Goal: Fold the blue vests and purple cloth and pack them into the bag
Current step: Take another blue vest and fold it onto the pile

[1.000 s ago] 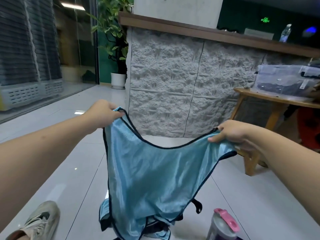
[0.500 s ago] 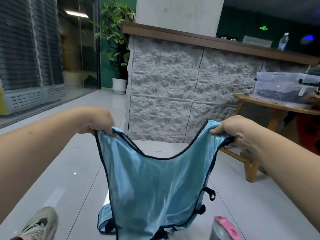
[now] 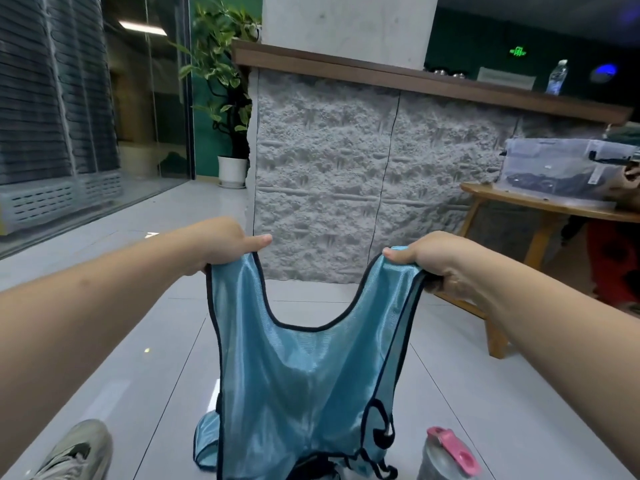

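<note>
Gripping a blue vest [image 3: 304, 382] by both shoulder straps: left hand [image 3: 225, 245] curled round the left strap with the thumb poking out straight, right hand [image 3: 433, 261] clamped on the right strap, thumb pressed on top. Held up in the air, front panel hanging flat with the black-trimmed neckline dipping between the hands. Lower hem dropping out of view at the bottom edge, with more blue fabric [image 3: 207, 441] bunched on the floor just behind it. Down low: grey sneaker [image 3: 76, 452] bottom left, grey bottle with a pink lid [image 3: 446, 455] bottom right, both on the pale floor tiles [image 3: 138, 341]. Further back on the right, a wooden table [image 3: 540, 206] carrying a clear plastic bin [image 3: 561, 164], lid on, dark stuff inside, can't tell what. Past that, a rough grey stone counter [image 3: 329, 168] with a wooden top, water bottle [image 3: 557, 77] up on it. Potted plant [image 3: 225, 109] at the counter's left corner.
</note>
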